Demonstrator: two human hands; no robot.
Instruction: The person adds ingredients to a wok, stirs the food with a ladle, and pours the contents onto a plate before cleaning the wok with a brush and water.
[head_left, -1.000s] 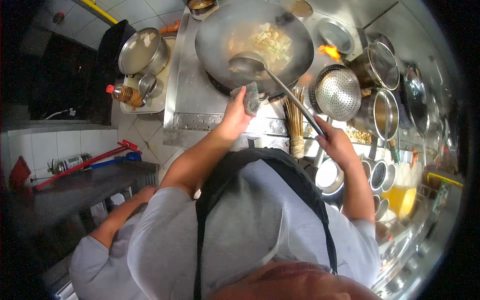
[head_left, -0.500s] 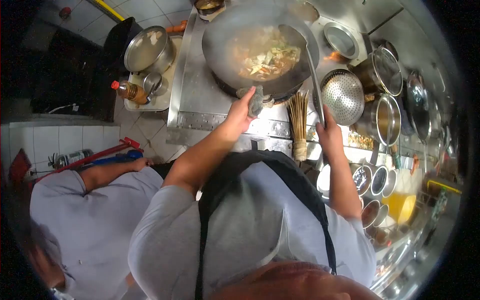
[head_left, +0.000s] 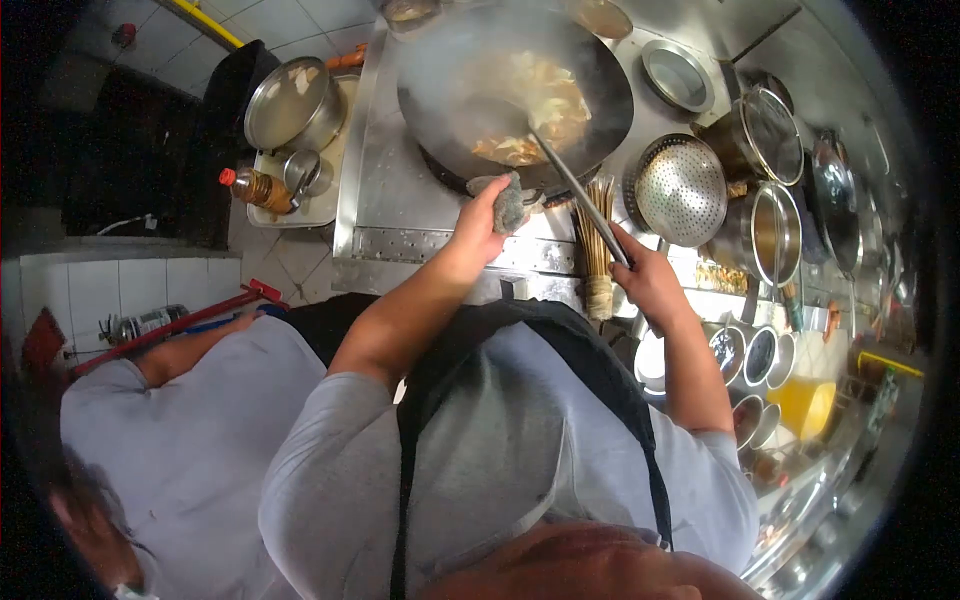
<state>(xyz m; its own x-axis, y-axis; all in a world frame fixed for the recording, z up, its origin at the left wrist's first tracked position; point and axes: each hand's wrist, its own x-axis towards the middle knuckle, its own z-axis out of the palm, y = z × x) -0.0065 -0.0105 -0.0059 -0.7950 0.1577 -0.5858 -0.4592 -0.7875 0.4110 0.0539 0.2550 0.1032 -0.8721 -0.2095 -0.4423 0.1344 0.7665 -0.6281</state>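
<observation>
A large dark wok stands on the steel stove, steaming, with pale and orange-brown pieces of food inside. My left hand is closed on a grey cloth at the wok's near rim; the part under the cloth is hidden. In my right hand is the long metal handle of a ladle, gripped near its end. The ladle reaches up and left into the wok, and steam blurs its head among the food. A bundled bamboo brush stands beneath the ladle's handle.
Right of the wok are a perforated strainer, a metal dish and several pots. On the left, a tray bears a large pot and a red-capped bottle. Another person is close on my left.
My right hand has swung the ladle from the wok's right side leftward and down into the food. The wok has shifted slightly left, and my left hand stays at its rim. Flames by the dish are gone.
</observation>
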